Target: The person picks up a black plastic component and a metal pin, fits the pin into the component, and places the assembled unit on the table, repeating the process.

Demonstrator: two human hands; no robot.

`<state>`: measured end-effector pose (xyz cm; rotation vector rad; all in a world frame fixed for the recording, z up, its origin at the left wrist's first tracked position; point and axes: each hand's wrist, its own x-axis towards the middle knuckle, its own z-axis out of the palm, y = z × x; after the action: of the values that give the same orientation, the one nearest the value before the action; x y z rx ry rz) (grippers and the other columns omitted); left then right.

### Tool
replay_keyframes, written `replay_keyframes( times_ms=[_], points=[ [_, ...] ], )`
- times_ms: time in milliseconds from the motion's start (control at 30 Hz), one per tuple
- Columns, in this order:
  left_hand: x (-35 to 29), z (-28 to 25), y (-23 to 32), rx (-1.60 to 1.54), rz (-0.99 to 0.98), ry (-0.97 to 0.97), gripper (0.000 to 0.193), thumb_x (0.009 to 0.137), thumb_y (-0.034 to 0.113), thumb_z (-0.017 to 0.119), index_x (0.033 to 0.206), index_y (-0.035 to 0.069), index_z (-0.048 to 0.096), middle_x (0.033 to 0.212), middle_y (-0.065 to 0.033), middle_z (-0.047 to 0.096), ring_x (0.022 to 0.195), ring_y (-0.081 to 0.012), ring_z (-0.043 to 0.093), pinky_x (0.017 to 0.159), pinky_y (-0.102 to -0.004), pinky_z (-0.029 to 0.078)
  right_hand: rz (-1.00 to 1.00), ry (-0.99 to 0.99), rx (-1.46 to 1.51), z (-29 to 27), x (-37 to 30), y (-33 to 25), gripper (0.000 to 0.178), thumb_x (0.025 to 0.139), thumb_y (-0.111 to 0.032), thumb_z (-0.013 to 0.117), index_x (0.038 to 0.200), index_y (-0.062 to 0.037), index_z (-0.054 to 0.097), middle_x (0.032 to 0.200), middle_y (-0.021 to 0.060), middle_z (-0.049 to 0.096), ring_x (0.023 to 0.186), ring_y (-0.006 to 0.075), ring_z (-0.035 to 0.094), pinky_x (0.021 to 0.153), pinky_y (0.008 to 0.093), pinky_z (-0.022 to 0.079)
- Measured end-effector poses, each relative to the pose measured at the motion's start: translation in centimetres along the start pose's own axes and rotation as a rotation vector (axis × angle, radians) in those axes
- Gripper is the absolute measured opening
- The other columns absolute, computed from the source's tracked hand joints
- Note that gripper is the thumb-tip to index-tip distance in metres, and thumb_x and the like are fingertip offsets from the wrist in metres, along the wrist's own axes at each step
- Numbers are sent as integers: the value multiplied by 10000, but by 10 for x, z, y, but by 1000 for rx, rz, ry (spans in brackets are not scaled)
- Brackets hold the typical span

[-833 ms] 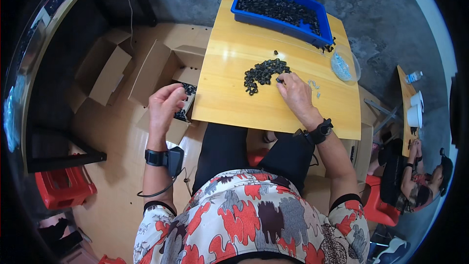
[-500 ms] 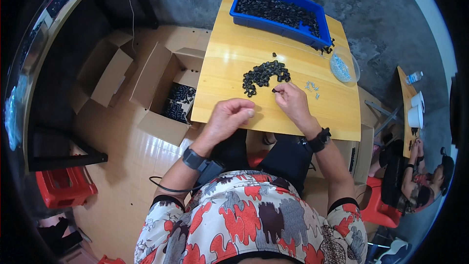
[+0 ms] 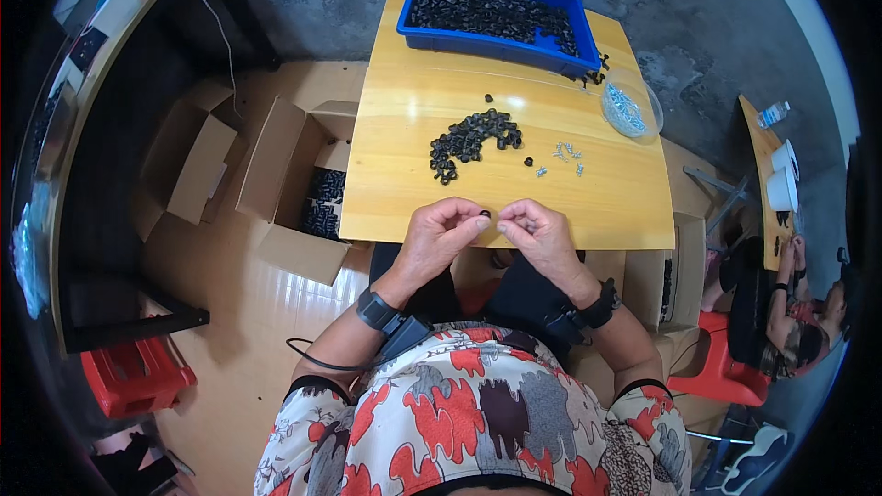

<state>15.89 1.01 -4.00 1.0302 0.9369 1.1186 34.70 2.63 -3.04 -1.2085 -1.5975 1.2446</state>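
Near the table's front edge, my left hand [image 3: 439, 239] pinches a small black plastic cap [image 3: 484, 213] between thumb and forefinger. My right hand [image 3: 542, 241] is close beside it, thumb and fingertips pressed together; what they hold, if anything, is too small to make out. Beyond the hands lies a pile of small black caps [image 3: 469, 142]. One loose black cap [image 3: 528, 162] sits to the right of the pile, and another single cap [image 3: 489, 98] lies behind it. Several small silver screws [image 3: 568, 152] are scattered right of the pile.
A blue tray [image 3: 501, 49] full of black parts stands at the table's far side. Right of it is a clear bowl [image 3: 650, 119] of screws. Cardboard boxes [image 3: 285, 161] stand left of the table, with red stools [image 3: 138, 377] about. Another person works at a table far right.
My right hand has come back from beside the pile toward my left hand. A black cap now sits in my left fingertips, which held nothing visible before. The view has shifted slightly.
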Motion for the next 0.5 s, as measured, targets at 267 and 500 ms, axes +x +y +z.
replay_keyframes(
  times_ms=[267,500],
  points=[
    [0,-7,-3,18,-1,46,95,821,39,666,884,25,597,785,7,611,680,-57,597,633,-199,525,-218,288,-658,-62,38,32,124,783,-63,656,896,-38,612,744,95,622,652,201,618,606,304,490],
    [0,-4,-3,-50,5,44,156,819,48,670,963,9,624,800,9,607,721,-30,560,633,-175,482,-143,403,-662,-100,36,33,134,777,-79,657,897,-42,612,784,114,628,691,244,623,630,339,496]
  ],
)
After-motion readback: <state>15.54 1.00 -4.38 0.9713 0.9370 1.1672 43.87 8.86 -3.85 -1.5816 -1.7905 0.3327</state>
